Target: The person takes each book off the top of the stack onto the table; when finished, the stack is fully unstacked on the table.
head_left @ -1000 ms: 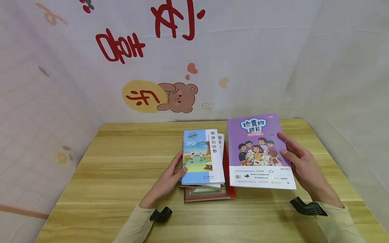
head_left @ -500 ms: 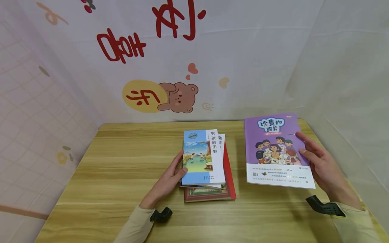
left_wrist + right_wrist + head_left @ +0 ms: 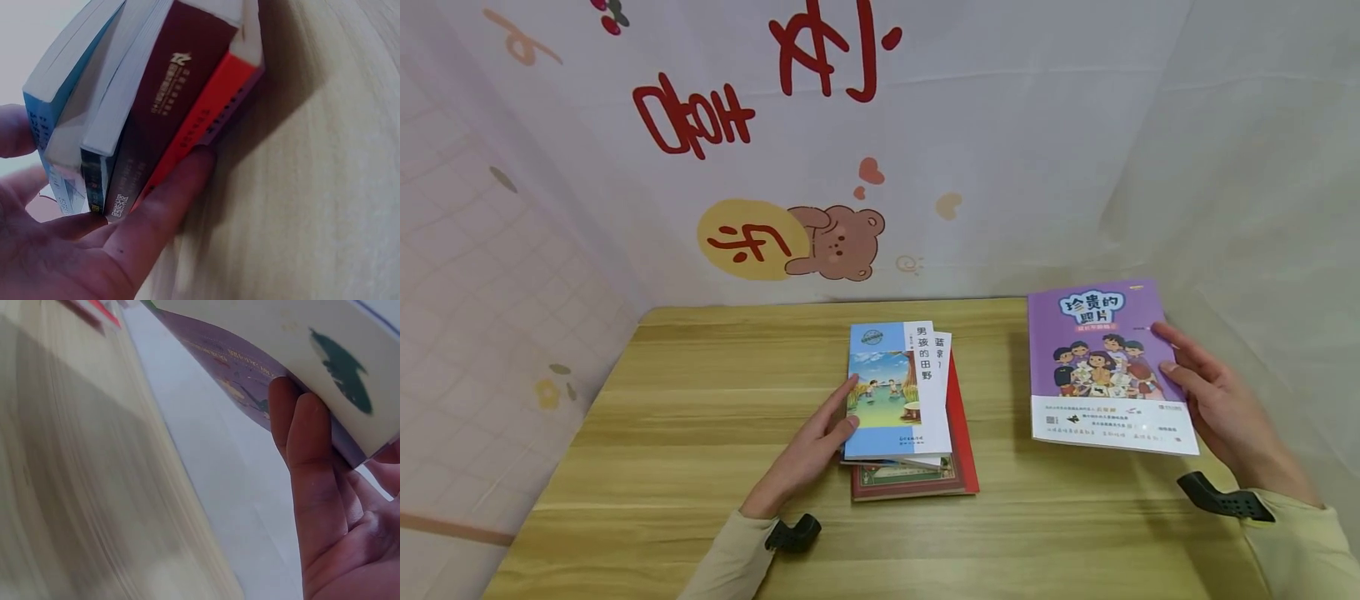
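A purple picture book [image 3: 1097, 367] with cartoon children on its cover is raised above the right part of the table. My right hand [image 3: 1232, 408] pinches its right edge, thumb on the cover. Two fingertips [image 3: 309, 419] show against its underside in the right wrist view. In the middle of the table lies a stack of books, a blue-and-white one [image 3: 895, 392] on top. Beneath it show a white book [image 3: 942, 400] and a red-edged one [image 3: 961, 433]. My left hand [image 3: 808, 450] rests against the stack's left side, its fingers along the spines [image 3: 172, 106] in the left wrist view.
The wooden table [image 3: 700, 400] runs back to a white cloth backdrop [image 3: 1015, 125] with red characters and a bear. More cloth hangs along the left and right sides. Black wrist bands [image 3: 793, 533] sit on both forearms.
My right hand has carried the purple book to the right, away from the stack. The left hand has stayed at the stack's side.
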Tool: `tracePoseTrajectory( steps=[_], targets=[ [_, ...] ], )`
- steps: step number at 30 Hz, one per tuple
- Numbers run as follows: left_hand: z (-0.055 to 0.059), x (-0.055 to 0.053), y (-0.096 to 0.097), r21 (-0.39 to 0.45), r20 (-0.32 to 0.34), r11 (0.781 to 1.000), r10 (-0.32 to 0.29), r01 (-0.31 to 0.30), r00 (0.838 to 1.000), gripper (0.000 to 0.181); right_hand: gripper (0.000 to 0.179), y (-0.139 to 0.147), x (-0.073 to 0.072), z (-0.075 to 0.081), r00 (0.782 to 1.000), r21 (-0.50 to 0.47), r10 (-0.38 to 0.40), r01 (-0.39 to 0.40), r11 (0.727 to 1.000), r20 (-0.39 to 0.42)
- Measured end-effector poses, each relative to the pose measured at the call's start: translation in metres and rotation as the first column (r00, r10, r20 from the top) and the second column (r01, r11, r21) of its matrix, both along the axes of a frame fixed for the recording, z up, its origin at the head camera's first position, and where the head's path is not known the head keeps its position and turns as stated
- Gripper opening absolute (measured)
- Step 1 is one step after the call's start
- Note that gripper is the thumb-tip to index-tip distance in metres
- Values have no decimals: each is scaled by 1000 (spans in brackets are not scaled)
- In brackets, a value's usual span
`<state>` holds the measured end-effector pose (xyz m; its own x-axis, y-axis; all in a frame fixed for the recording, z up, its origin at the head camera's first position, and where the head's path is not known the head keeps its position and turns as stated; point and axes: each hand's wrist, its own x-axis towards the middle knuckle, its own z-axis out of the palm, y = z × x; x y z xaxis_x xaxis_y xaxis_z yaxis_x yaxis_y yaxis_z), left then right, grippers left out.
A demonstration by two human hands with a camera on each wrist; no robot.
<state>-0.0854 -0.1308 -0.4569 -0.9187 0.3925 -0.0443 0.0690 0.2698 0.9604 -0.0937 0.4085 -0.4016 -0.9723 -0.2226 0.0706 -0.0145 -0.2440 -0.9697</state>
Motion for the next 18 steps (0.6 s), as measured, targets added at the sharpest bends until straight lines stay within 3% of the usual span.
tracePoseTrajectory(
  steps=[5, 9, 14, 18],
  targets=[
    [0, 0, -1, -12, -14, 1000, -17, 17, 1000, 57, 57, 14, -6, -2, 999, -23, 32, -32, 999, -12],
    [1, -1, -1, -18, -20, 1000, -14, 13, 1000, 57, 57, 23, -11, -4, 999, 17, 37, -36, 999, -14],
    [2, 0, -1, -8, -16, 1000, -19, 19, 1000, 57, 57, 34, -18, -6, 1000, 213, -26, 23, 977, 15],
    [2, 1, -1, -5, -15, 1000, -24, 24, 1000, 57, 57, 45, -27, -7, 999, 383, -33, 19, 924, 30]
  ],
)
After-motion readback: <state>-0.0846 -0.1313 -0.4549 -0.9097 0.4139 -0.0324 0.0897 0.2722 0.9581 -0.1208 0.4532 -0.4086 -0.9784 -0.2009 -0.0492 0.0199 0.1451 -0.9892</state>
